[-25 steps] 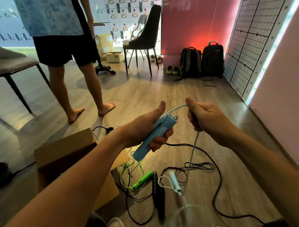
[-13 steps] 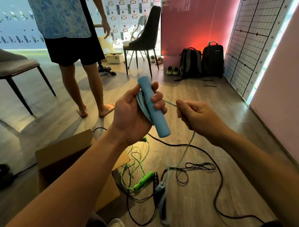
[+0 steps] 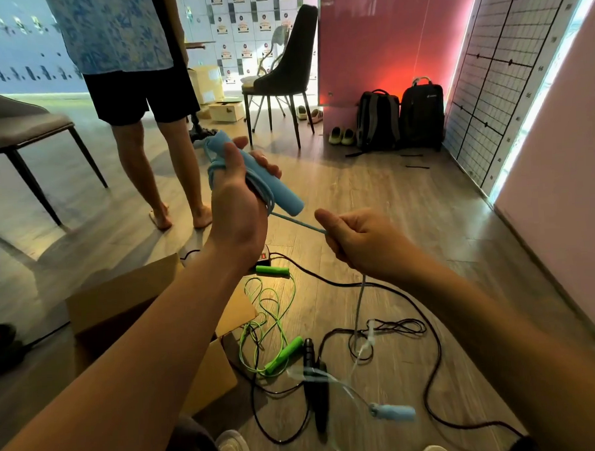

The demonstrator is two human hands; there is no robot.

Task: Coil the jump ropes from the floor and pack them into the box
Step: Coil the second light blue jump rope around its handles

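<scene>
Fig.: head view, coiling of the blue jump rope. L grip: the left hand (image 3: 237, 211) is clenched round the blue handle (image 3: 277, 188) together w/ several loops of blue cord (image 3: 297, 222) wound over the palm. The handle is tilted, top end toward 11 o'clock, butt toward 5 o'clock. R grip: the right hand (image 3: 365, 242), at 4 o'clock of the left, pinches the same cord in a closed fist, thumb on top. The stretch between the two hands runs straight and taut. Below the right fist the cord drops to the floor (image 3: 407, 203) and ends at the second blue handle (image 3: 394, 412), lying near 5 o'clock in the frame, blurred. Vs. 0.5 s ago: the held handle stood near upright w/ the fingertips facing the camera. The wrist has since turned, and the right hand has drawn off toward 4 o'clock, widening the gap between the hands. Vs. 1.0 s ago: the floor handle lay just beside the black handles and has been dragged nearer the wearer. Unchanged: green jump rope (image 3: 284, 354) loose on the floor just right of the cardboard box (image 3: 122, 294) at 8 o'clock. Also unchanged: black jump rope (image 3: 308, 357), handles side by side next to a green handle, cord sprawled toward 4 o'clock. A standing person (image 3: 130, 96), barefoot, is at 11 o'clock.
</scene>
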